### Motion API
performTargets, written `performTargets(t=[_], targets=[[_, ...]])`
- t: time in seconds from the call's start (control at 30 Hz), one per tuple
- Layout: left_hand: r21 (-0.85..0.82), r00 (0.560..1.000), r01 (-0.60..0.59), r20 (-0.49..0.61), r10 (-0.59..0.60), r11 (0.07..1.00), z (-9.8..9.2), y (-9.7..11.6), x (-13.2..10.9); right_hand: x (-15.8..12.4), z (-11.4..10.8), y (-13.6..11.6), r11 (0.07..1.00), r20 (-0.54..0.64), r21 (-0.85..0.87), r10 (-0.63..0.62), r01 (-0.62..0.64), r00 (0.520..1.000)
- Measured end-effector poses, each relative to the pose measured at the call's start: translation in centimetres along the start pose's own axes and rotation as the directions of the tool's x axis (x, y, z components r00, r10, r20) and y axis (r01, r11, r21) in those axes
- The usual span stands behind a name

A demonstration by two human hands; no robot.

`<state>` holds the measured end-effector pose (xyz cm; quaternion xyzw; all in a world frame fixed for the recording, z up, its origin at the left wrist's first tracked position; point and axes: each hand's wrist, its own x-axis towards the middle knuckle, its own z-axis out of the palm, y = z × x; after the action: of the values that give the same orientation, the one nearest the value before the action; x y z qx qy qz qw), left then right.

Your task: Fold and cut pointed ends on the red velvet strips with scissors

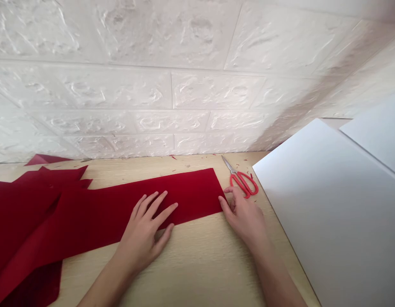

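Note:
A long strip of red felt (98, 209) lies across a light wooden table (200, 260). My left hand (146, 230) rests flat on the strip's near edge, fingers spread. My right hand (242, 213) sits at the strip's right end, thumb and fingers touching the felt's near right corner; whether they pinch it I cannot tell. Red-handled scissors (242, 179) lie just beyond my right hand, blades pointing toward the wall.
More red felt pieces (34, 179) are piled at the left. A large white board (338, 213) covers the table's right side, with a second white sheet (379, 132) behind it. A white brick-pattern wall (184, 76) stands at the back. Small red scraps dot the table.

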<state>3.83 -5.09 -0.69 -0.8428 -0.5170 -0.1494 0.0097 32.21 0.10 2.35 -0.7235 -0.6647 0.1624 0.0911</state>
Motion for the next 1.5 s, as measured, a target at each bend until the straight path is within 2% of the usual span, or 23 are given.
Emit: performTargets(t=[0.3, 0.63, 0.77, 0.97, 1.03, 1.1, 1.17, 1.23, 1.27, 1.3, 1.33, 1.4, 1.5], targets=[[0.024, 1.0, -0.016, -0.003, 0.016, 1.0, 0.1, 0.0, -0.1, 0.1, -0.2, -0.4, 0.998, 0.021, 0.004, 0.06, -0.06, 0.998], [0.018, 1.0, 0.002, 0.003, -0.002, 1.0, 0.1, 0.0, -0.2, 0.1, 0.4, 0.5, 0.997, -0.083, 0.014, -0.071, 0.072, 0.994], [-0.003, 1.0, 0.023, 0.021, -0.023, 1.0, 0.1, 0.0, -0.2, 0.1, 0.4, 0.4, 0.997, -0.079, -0.009, -0.074, 0.073, 0.994], [-0.037, 0.999, 0.04, 0.027, -0.039, 0.998, 0.1, 0.0, -0.2, -0.2, 0.4, 0.5, 0.998, -0.081, 0.048, -0.041, 0.045, 0.996], [-0.046, 0.999, 0.047, 0.025, -0.046, 0.998, 0.1, -0.1, -0.2, -0.7, 0.4, 0.1, 0.996, -0.131, 0.083, -0.02, 0.031, 0.991], [-0.052, 0.998, 0.05, 0.025, -0.049, 0.997, 0.1, -0.1, -0.2, -1.3, 0.4, -0.9, 0.989, -0.245, 0.089, -0.09, 0.114, 0.965], [-0.067, 0.999, 0.048, 0.028, -0.046, 0.997, 0.1, -0.1, -0.2, -1.6, 0.5, -2.5, 0.942, -0.295, 0.031, -0.309, 0.333, 0.904], [-0.084, 0.998, 0.048, 0.031, -0.046, 0.995, 0.1, -0.2, -0.2, -1.2, 0.9, -4.3, 0.829, -0.203, -0.043, -0.554, 0.558, 0.808], [-0.089, 0.998, 0.049, 0.031, -0.047, 0.995, 0.1, -0.2, -0.1, -0.8, 1.1, -5.0, 0.784, -0.124, -0.07, -0.62, 0.617, 0.775], [-0.091, 0.998, 0.052, 0.028, -0.049, 0.994, 0.1, -0.1, -0.1, -0.2, 1.3, -5.5, 0.768, -0.046, -0.092, -0.64, 0.634, 0.767], [-0.091, 0.998, 0.058, 0.025, -0.056, 0.994, 0.1, -0.1, -0.1, 0.5, 1.6, -5.7, 0.775, 0.021, -0.109, -0.624, 0.622, 0.781], [-0.091, 0.997, 0.071, 0.025, -0.069, 0.993, 0.1, -0.1, -0.1, 1.8, 2.2, -5.2, 0.829, 0.111, -0.139, -0.53, 0.541, 0.841], [-0.109, 0.996, 0.088, 0.044, -0.084, 0.99, 0.1, 0.0, 0.0, 3.2, 3.0, -3.4, 0.874, 0.123, -0.172, -0.438, 0.454, 0.891]])
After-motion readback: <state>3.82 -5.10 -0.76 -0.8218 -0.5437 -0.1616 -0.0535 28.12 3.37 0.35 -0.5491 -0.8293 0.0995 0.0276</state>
